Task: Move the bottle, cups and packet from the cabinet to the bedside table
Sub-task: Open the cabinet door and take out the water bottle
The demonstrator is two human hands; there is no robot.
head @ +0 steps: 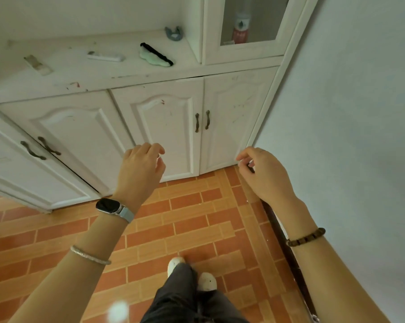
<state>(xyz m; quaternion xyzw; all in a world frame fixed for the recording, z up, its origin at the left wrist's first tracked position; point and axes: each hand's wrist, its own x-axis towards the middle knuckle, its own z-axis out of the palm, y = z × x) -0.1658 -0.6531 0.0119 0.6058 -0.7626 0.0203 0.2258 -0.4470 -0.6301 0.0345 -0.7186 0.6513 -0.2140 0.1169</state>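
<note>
Left hand [142, 164] and right hand [259, 173] mid-frame, fingers loosely curled, holding nothing, raised before white cabinet [161, 127] doors; bottle [241, 26] upper right, behind glass door.

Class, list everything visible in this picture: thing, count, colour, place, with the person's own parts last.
bottle: one, clear with red label, behind the upper cabinet's glass door
cabinet: one, white, ahead against the wall
door handles: four, dark, paired on the lower doors
hair clip: one, grey-blue, back of the countertop
green-and-black item: one, countertop, beside the clip
slim white object: one, countertop, left of that
floor tiles: many, orange, underfoot
shoes: two, white, bottom centre
smartwatch: one, black, left wrist
bead bracelet: one, brown, right wrist
left hand: one, empty, loosely curled, before the lower doors
right hand: one, empty, loosely curled, near the cabinet's right corner
</note>
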